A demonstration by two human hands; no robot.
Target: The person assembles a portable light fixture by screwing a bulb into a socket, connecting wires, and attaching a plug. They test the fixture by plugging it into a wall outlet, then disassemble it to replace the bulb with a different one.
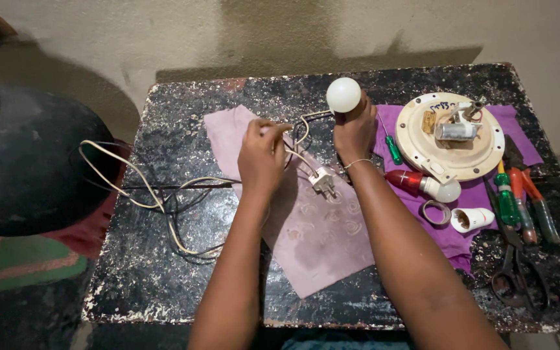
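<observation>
We saw a white bulb point(343, 94) above a black worktop point(163, 272) speckled with pale chips. A dusty pink cloth point(319, 240) carried a faint swirl pattern, beside a plain purple cloth point(445, 236). The cable point(131, 185) was cream, its plug point(323, 182) white. The round base point(452, 152) was cream, one screwdriver point(507, 201) green, another point(518, 194) orange.

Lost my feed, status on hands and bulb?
Right hand grips white bulb upright. Left hand pinches cord. Plug lies loose between.
</observation>
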